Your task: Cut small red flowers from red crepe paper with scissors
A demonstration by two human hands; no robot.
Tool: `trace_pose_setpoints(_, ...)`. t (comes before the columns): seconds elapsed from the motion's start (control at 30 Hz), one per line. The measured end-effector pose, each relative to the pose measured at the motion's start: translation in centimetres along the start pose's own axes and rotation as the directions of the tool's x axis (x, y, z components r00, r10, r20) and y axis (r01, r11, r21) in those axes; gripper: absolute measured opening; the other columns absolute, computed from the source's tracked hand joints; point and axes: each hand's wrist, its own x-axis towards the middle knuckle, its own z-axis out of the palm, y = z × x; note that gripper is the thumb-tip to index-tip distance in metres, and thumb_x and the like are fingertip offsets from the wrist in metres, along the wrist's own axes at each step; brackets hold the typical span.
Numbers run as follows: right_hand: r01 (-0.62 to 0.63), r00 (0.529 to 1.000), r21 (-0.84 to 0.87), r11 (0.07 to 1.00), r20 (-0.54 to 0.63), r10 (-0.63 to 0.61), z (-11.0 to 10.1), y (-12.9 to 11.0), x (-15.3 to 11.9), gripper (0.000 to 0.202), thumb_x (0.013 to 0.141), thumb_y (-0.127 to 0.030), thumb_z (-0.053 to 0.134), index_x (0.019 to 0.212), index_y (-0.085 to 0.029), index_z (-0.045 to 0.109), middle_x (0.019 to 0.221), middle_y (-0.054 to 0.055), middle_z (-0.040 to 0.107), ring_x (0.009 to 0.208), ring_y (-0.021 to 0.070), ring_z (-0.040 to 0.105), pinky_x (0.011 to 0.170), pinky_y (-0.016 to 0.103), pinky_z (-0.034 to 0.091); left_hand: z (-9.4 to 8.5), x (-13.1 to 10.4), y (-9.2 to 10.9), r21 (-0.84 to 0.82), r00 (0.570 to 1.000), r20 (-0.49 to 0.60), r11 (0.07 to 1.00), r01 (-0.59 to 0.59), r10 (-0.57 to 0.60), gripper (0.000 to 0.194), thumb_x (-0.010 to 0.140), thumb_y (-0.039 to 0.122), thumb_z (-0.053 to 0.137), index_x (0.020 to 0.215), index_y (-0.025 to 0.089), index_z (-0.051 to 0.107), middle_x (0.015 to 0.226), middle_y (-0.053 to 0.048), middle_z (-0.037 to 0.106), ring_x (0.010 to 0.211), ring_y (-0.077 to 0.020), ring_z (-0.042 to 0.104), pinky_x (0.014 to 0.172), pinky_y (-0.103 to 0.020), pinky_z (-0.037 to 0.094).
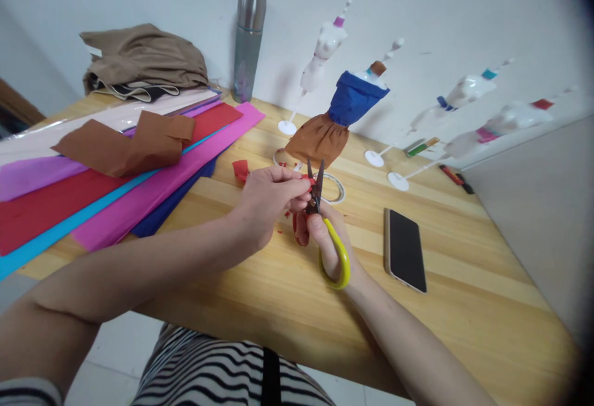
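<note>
The left hand (269, 202) is pinching a small bit of red paper (308, 181) between its thumb and fingers, in the middle of the wooden table (464, 307). Just to its right, the right hand (330, 246) is grasping the yellow-handled scissors (343, 257), with the thumb going through a loop. The two blades are standing apart and pointing to the far side. The red paper is sitting right by the blades, but I cannot tell if it is between them.

A bigger red scrap (240, 169) is lying to the left of the hands. A white ring of tape (342, 193) is lying just past the scissors. On the far side, a little white dress form is wearing a blue top (356, 96) and a puffy brown skirt (320, 138).

On the left, long colored sheets (171, 186) are lying in a pile, with crumpled brown paper (123, 149) resting on them. A gray bottle (248, 53) is standing at the far left. A black phone (406, 250) is lying to the right of the scissors.
</note>
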Motion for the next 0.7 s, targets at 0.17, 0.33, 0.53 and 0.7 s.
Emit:
trace_pose_setpoints(0.17, 0.024, 1.000, -0.005, 1.000, 0.012, -0.024, -0.01, 0.02, 0.10, 0.062, 0.091, -0.078, 0.047, 0.093, -0.017, 0.060, 0.072, 0.003, 0.058, 0.066, 0.0199, 0.053, 0.062, 0.034, 0.041, -0.03, 0.02, -0.08, -0.009, 1.000, -0.006, 1.000, 0.008, -0.008, 0.021, 0.080, 0.001, 0.067, 0.061, 0.011, 0.065, 0.056, -0.002, 0.063, 0.053, -0.0068, 0.057, 0.055, -0.017, 0.048)
trace_pose_setpoints(0.33, 0.030, 1.000, -0.036, 0.999, 0.007, -0.029, -0.04, 0.19, 0.02, 0.065, 0.091, -0.079, 0.045, 0.092, -0.016, 0.061, 0.068, 0.001, 0.055, 0.065, 0.0198, 0.051, 0.064, 0.035, 0.040, -0.05, -0.04, -0.11, -0.035, 1.000, -0.005, 0.999, 0.009, -0.009, 0.023, 0.080, 0.000, 0.066, 0.060, 0.011, 0.065, 0.054, -0.001, 0.062, 0.051, -0.0065, 0.056, 0.055, -0.017, 0.048)
trace_pose_setpoints(0.53, 0.019, 1.000, -0.030, 0.999, -0.002, -0.019, 0.03, 0.19, -0.06, 0.063, 0.090, -0.081, 0.044, 0.090, -0.020, 0.061, 0.063, -0.001, 0.054, 0.059, 0.0191, 0.050, 0.060, 0.035, 0.040, 0.02, -0.20, -0.02, -0.036, 1.000, -0.009, 0.999, 0.004, -0.004, 0.021, 0.082, 0.001, 0.066, 0.062, 0.010, 0.065, 0.055, -0.001, 0.063, 0.050, -0.0054, 0.056, 0.056, -0.016, 0.047)
trace_pose_setpoints(0.7, 0.013, 1.000, -0.015, 1.000, -0.007, -0.013, 0.03, 0.34, -0.11, 0.060, 0.090, -0.081, 0.045, 0.090, -0.022, 0.058, 0.060, -0.002, 0.052, 0.057, 0.0190, 0.048, 0.056, 0.035, 0.039, -0.10, -0.14, -0.19, -0.029, 1.000, 0.000, 1.000, 0.004, -0.004, 0.019, 0.082, 0.002, 0.066, 0.064, 0.009, 0.064, 0.055, -0.001, 0.063, 0.050, -0.0047, 0.056, 0.055, -0.015, 0.047)
